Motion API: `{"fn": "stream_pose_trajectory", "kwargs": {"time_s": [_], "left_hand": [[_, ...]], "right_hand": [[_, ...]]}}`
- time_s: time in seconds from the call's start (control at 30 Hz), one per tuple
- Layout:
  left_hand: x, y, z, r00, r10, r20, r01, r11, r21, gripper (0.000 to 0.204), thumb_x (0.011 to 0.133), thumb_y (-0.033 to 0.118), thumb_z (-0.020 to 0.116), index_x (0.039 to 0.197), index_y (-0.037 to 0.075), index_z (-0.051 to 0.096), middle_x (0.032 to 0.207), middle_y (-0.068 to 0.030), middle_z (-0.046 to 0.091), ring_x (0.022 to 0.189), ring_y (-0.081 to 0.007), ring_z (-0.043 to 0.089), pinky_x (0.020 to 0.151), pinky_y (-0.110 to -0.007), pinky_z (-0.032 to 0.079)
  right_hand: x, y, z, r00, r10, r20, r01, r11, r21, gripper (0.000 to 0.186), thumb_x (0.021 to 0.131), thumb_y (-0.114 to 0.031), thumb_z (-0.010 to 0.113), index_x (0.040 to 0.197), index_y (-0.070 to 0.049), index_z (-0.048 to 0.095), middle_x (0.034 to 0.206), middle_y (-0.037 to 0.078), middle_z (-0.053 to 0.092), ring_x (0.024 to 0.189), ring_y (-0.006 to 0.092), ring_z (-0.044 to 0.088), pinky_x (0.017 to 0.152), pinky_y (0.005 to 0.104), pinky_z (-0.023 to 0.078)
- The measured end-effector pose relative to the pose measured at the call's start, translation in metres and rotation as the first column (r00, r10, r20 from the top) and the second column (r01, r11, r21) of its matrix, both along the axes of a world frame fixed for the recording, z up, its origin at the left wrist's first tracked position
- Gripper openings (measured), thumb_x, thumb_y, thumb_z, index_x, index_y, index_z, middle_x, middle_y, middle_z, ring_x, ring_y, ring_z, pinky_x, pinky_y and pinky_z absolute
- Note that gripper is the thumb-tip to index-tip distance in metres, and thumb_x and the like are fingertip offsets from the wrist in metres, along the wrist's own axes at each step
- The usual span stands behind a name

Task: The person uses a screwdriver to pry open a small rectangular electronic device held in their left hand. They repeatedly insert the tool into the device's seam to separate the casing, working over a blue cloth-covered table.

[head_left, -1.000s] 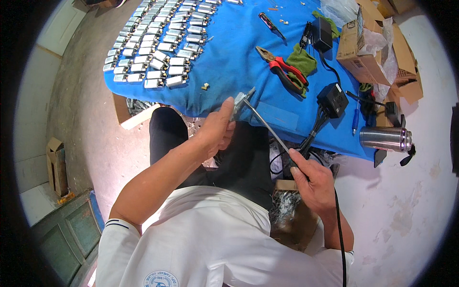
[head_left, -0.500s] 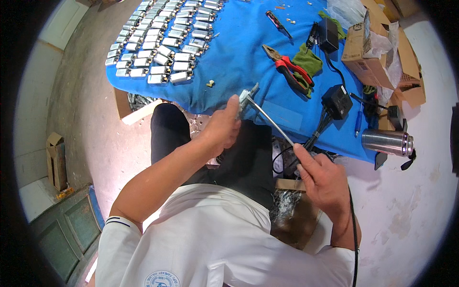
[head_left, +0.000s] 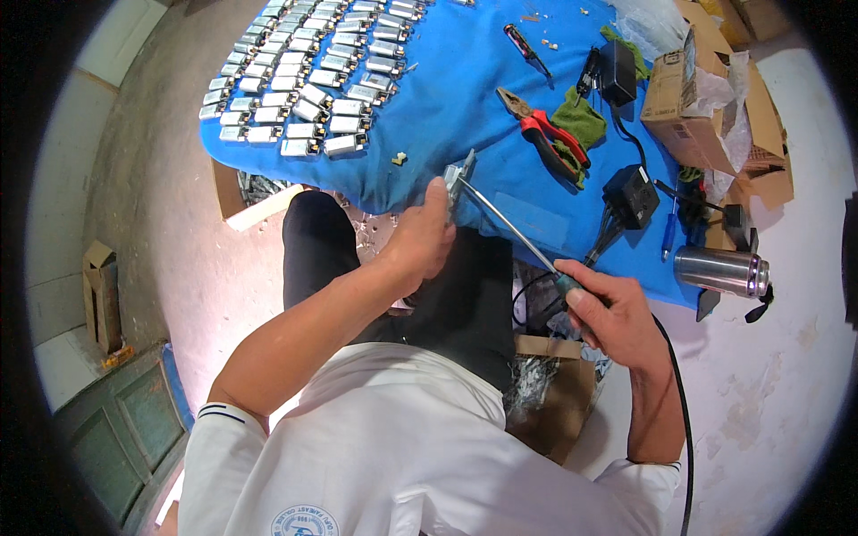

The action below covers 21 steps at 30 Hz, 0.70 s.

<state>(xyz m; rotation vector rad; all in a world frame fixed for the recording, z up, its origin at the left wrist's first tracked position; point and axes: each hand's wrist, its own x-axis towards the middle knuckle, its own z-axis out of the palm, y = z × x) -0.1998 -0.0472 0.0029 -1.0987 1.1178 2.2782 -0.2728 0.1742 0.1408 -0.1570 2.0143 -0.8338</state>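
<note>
Above my lap, at the table's near edge, my left hand [head_left: 422, 234] is closed around a small silver metal part [head_left: 453, 179] with a narrow grey piece sticking up. My right hand [head_left: 617, 314] grips the dark green handle of a long-shanked screwdriver [head_left: 509, 223]. Its shank slants up to the left, and the tip meets the part beside my left thumb. The exact contact spot is too small to make out. Farther left on the blue cloth, several rows of small silver rectangular units [head_left: 302, 130] lie close together.
On the blue cloth [head_left: 447, 98] lie red-handled pliers [head_left: 552, 138], a green rag [head_left: 579, 116], a small screwdriver [head_left: 525, 49] and black adapters [head_left: 631, 196]. A steel flask [head_left: 722, 271] lies at the right edge, below an open cardboard box [head_left: 684, 112]. A black cable [head_left: 684, 402] hangs beside my right arm.
My right hand has shifted slightly right and turned, so the screwdriver's handle now shows. The silver part stands a little more upright in my left hand.
</note>
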Motion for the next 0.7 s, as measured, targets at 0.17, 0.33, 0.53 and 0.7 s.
{"fn": "stream_pose_trajectory", "kwargs": {"time_s": [0.17,0.33,0.53,0.7], "left_hand": [[0.000,-0.003,0.001,0.999,-0.039,-0.033,0.039,0.999,0.002,0.064,0.088,0.074,0.033,0.057,0.018,0.027,0.052,0.0074,0.020,0.044,-0.0071,0.016,0.042,-0.024,0.012],[0.007,-0.006,-0.009,0.987,-0.137,-0.081,0.143,0.986,0.081,0.061,0.092,0.069,0.033,0.057,0.019,0.029,0.052,0.0079,0.020,0.043,-0.0061,0.016,0.041,-0.023,0.013],[0.009,-0.005,-0.005,0.991,-0.093,-0.093,0.107,0.982,0.156,0.056,0.090,0.064,0.041,0.060,0.017,0.034,0.055,0.0057,0.027,0.045,-0.0082,0.023,0.042,-0.024,0.015],[0.007,-0.006,0.001,0.998,-0.011,-0.056,0.026,0.961,0.274,0.055,0.093,0.060,0.041,0.058,0.018,0.032,0.053,0.0069,0.026,0.043,-0.0055,0.021,0.041,-0.021,0.015]], "right_hand": [[0.026,0.016,-0.033,0.715,0.251,-0.653,-0.295,0.955,0.044,0.035,0.088,-0.013,0.062,0.123,-0.011,0.062,0.076,0.015,0.060,0.066,0.0290,0.059,0.064,0.0367,0.047],[0.034,0.020,-0.025,0.710,0.288,-0.642,-0.268,0.954,0.131,0.037,0.088,-0.016,0.063,0.124,-0.012,0.061,0.070,0.013,0.055,0.066,0.0297,0.057,0.065,0.0386,0.047],[0.039,0.030,-0.020,0.752,0.266,-0.604,-0.281,0.957,0.071,0.042,0.086,-0.010,0.060,0.128,-0.012,0.057,0.079,0.015,0.059,0.072,0.0308,0.059,0.070,0.0375,0.048],[0.043,0.035,-0.017,0.801,0.189,-0.568,-0.236,0.972,-0.008,0.044,0.086,-0.008,0.057,0.130,-0.011,0.055,0.091,0.017,0.062,0.080,0.0328,0.061,0.076,0.0360,0.048]]}}
